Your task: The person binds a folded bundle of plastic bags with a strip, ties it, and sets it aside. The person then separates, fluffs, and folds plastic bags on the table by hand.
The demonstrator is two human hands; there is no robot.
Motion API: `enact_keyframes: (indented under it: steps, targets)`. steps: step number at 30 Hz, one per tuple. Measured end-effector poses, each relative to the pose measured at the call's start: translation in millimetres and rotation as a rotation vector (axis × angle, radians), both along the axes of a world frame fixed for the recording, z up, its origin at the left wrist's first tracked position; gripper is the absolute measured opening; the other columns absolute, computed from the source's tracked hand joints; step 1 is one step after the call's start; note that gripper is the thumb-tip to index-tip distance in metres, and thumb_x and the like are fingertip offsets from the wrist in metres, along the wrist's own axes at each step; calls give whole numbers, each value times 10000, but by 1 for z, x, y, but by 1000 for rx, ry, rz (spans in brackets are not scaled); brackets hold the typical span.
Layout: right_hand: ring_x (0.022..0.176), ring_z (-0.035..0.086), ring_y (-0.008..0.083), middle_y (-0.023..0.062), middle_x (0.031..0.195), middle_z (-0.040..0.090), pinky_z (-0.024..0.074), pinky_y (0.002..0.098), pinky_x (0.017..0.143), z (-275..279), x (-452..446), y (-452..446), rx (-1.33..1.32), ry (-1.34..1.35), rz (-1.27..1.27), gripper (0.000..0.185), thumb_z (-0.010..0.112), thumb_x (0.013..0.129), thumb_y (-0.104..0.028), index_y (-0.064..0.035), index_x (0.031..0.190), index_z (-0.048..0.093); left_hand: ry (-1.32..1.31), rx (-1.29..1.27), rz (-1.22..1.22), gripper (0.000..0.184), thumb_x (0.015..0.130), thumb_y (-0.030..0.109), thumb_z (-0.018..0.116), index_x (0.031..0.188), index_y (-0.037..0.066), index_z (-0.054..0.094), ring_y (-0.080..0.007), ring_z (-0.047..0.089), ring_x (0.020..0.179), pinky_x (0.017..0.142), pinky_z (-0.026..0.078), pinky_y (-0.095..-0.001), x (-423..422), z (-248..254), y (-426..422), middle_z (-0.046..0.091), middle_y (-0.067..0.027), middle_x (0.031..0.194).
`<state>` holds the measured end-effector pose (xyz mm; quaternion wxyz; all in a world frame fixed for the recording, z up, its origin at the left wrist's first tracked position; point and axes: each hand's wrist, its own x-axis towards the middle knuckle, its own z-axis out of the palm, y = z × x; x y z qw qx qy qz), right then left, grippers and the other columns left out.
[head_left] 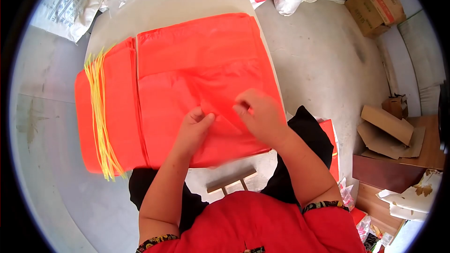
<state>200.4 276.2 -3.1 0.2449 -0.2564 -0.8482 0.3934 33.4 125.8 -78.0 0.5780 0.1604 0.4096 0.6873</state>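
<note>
Red plastic (201, 61) lies across the table (173, 0), beneath and right of the yellow ties (101, 112). Right of them, my left hand (193, 129) is nearly closed; farther right, my right hand (265, 118) curls loosely. I can't tell either's grip.

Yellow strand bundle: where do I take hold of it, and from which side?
I'd pinch the yellow strand bundle across its middle, coming from above with the left hand: it lies flat on the red sheets, bunched there and splayed at the ends.
</note>
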Motion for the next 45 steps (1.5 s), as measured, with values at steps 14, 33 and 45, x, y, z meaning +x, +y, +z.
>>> enact_keyframes:
  steps: [14, 33, 45]
  targets:
    - [1095, 649, 283, 132, 1210, 654, 523, 399, 941, -44, -1, 16, 228, -28, 32, 351, 654, 968, -157, -37, 1292, 596, -3, 11, 9, 231, 1026, 80, 620, 1242, 17, 673, -140, 661, 1108, 1004, 500, -315, 1, -1, 0, 719, -51, 1205]
    - [805, 664, 264, 105, 947, 649, 545, 367, 738, -10, -6, -9, 33, -97, 214, 197, 727, 906, -149, -37, 1049, 653, 6, 42, -37, 190, 992, 63, 658, 1176, 34, 697, -96, 677, 992, 899, 527, -275, -3, 3, 0, 738, -29, 1122]
    - [780, 632, 236, 102, 874, 662, 497, 342, 703, -10, -6, -3, -236, -48, 128, 137, 663, 960, -120, 4, 993, 712, -11, 18, 23, 168, 986, 48, 662, 1151, 50, 697, -84, 666, 954, 863, 523, -265, 2, 2, 2, 733, -14, 1081]
